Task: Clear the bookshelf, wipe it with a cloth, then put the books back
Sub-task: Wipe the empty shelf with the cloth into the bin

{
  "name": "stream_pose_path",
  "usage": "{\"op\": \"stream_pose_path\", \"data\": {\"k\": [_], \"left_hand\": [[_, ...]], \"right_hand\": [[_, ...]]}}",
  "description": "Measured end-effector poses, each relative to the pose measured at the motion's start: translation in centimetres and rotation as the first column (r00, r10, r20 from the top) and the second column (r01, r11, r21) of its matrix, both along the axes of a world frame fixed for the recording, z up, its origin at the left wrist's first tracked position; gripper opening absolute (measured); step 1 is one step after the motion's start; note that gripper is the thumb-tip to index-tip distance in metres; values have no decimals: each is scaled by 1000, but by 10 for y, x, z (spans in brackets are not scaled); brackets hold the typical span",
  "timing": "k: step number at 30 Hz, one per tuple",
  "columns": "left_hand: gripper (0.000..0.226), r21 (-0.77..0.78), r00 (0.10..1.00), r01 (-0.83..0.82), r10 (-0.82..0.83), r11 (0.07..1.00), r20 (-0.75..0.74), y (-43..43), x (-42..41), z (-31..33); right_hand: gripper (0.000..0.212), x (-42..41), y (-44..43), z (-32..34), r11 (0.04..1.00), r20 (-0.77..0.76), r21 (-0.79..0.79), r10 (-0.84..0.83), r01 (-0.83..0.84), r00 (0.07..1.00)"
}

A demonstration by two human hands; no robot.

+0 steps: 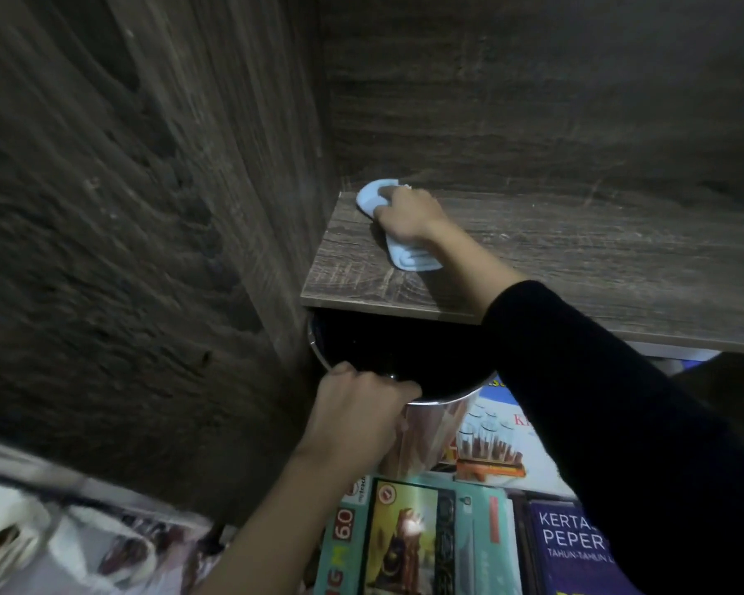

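A dark wood-grain shelf board (576, 259) runs across the right half of the view, with no books on it. My right hand (406, 214) presses a light blue cloth (409, 257) flat on the shelf near its back left corner. Below the shelf, my left hand (357, 405) grips the rim of a shiny metal pot (426, 416). Several books lie flat under it: a teal one (409, 538), a dark blue one (572, 547) and a white one (507, 444).
The bookshelf's wooden side wall (147, 208) rises at the left and its back panel (533, 100) stands behind the shelf. A pale plastic bag (61, 547) lies at the bottom left. My black sleeve (619, 423) covers part of the lower shelf.
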State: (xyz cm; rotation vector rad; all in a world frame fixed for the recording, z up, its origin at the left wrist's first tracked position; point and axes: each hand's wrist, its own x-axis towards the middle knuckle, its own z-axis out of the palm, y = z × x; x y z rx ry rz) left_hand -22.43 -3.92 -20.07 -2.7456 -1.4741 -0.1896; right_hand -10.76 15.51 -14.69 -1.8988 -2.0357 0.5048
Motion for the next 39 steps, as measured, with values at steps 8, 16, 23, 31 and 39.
{"op": "stream_pose_path", "data": {"k": [8,16,23,31,39], "left_hand": [[38,-29,1000,-14,14,999,23,0,0,1],[39,-22,999,-28,29,999,22,0,1,4],[39,-32,999,-23,22,999,-24,2,3,5],[29,12,995,-37,38,999,-89,-4,5,10],[21,9,988,-54,55,998,-144,-11,9,16]], "right_hand": [[51,-26,13,2,991,-8,-50,125,-125,992],[52,-23,22,-4,987,2,-45,156,-156,988],[45,-13,17,-9,957,-17,-17,289,-290,957],[44,-11,-2,-12,907,-31,14,420,-420,907],[46,2,-50,-12,857,-178,30,511,-514,841]]}}
